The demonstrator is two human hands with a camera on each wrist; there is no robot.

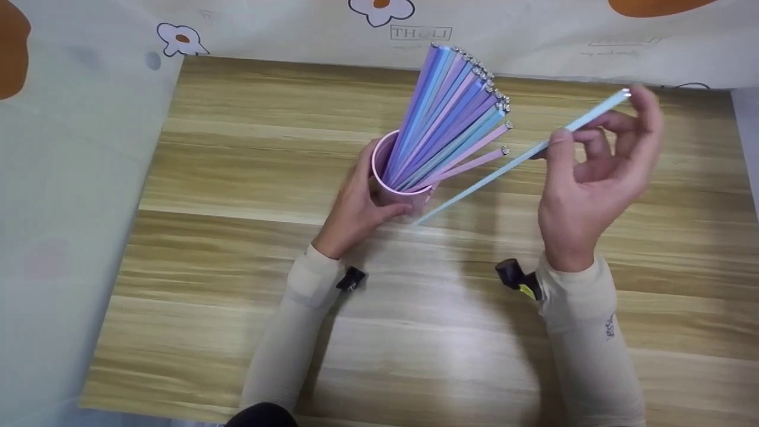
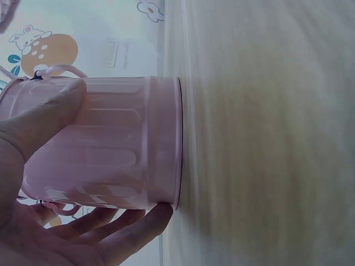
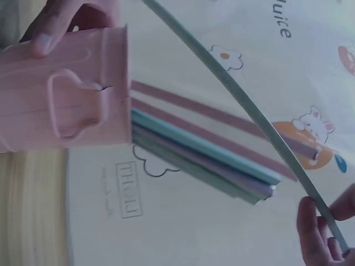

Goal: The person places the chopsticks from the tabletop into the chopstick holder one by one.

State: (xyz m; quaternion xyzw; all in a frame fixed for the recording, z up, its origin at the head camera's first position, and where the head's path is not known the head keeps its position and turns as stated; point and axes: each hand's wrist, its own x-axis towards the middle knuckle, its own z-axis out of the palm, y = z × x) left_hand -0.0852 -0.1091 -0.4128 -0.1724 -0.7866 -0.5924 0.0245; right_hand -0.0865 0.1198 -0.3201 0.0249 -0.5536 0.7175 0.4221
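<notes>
A pink ribbed cup [image 2: 94,133] with small side handles stands on the wooden table. My left hand [image 1: 350,207] holds it round the side, thumb in front and fingers on the far side. Fanned out of the cup are many slim pastel pencils [image 1: 450,112] in purple, blue, teal and pink, with glittery silver tops; their lower ends are hidden inside. Off to the right, my right hand [image 1: 599,160] pinches a light blue pencil [image 1: 510,169] between thumb and fingers near its upper end. That pencil [image 3: 244,102] slants down, its far end outside the cup.
The wood-grain table [image 1: 237,332] spreads around both arms. Behind and to the left hangs a pale sheet [image 1: 284,29] printed with flowers and bears. Small black devices sit on each wrist, the right one [image 1: 511,274] jutting inward over the table.
</notes>
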